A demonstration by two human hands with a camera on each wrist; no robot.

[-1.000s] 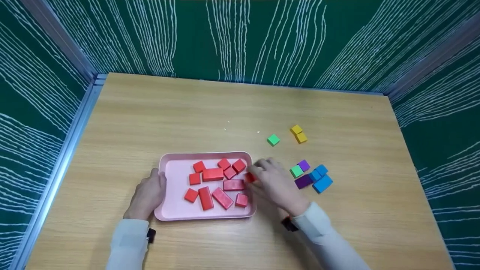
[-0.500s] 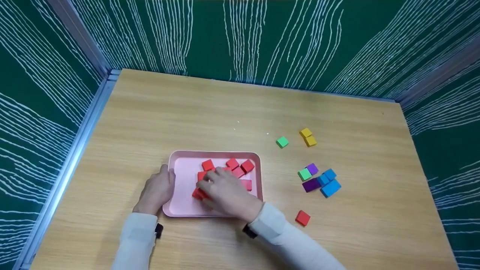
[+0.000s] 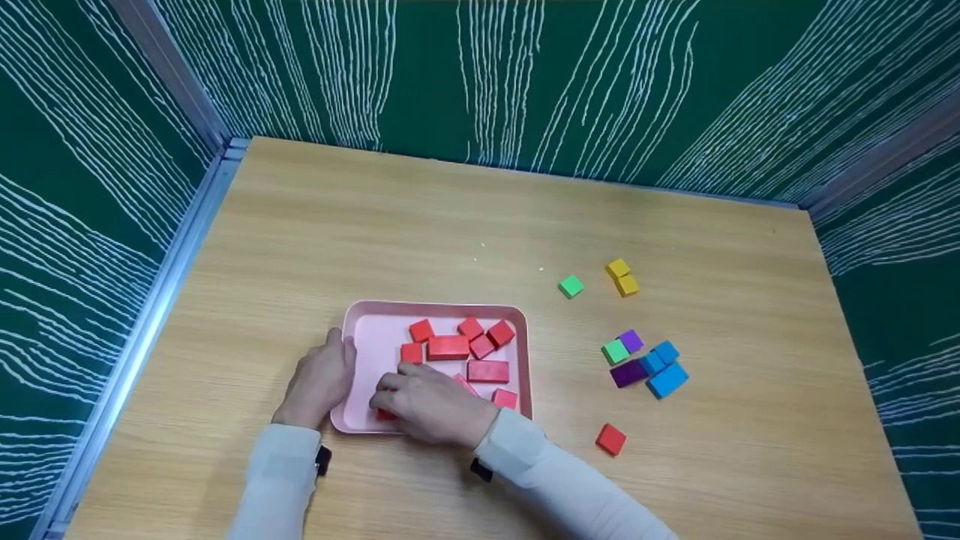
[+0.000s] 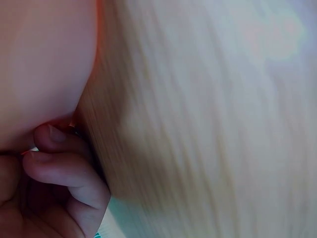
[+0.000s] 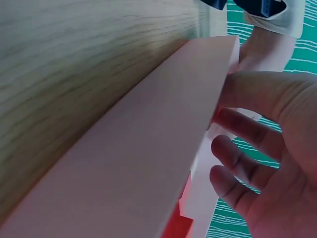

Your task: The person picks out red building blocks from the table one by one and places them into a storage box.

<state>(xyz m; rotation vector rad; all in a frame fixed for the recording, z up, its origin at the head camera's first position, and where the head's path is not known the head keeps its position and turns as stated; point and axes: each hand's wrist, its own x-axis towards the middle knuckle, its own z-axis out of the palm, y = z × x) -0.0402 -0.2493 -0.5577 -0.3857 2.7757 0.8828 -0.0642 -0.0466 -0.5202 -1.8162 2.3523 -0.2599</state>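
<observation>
A pink tray [image 3: 369, 345] with several red blocks lies in the head view, left of the middle. My left hand [image 3: 319, 379] grips the tray's left side; the left wrist view shows its fingers [image 4: 69, 171] curled against the outer wall. Inside the tray, near its front left corner, my right hand [image 3: 431, 405] pinches a red block [image 3: 385, 415], mostly hidden below the fingers. In the right wrist view the thumb [image 5: 257, 91] and forefinger come together behind the tray's wall [image 5: 138, 134], while the other fingers stand loose. Some blocks are covered by this hand.
A red block [image 3: 610, 439] lies right of the tray. Farther back are blue blocks [image 3: 667, 380], a dark purple block [image 3: 628, 373], a purple block [image 3: 631, 340] and a green block [image 3: 615, 351]. Another green block [image 3: 571, 286] sits near two yellow blocks [image 3: 627, 285].
My right hand has moved left with the red block, from the tray's right edge to its front left corner. The left hand still grips the tray. The head view has shifted slightly.
</observation>
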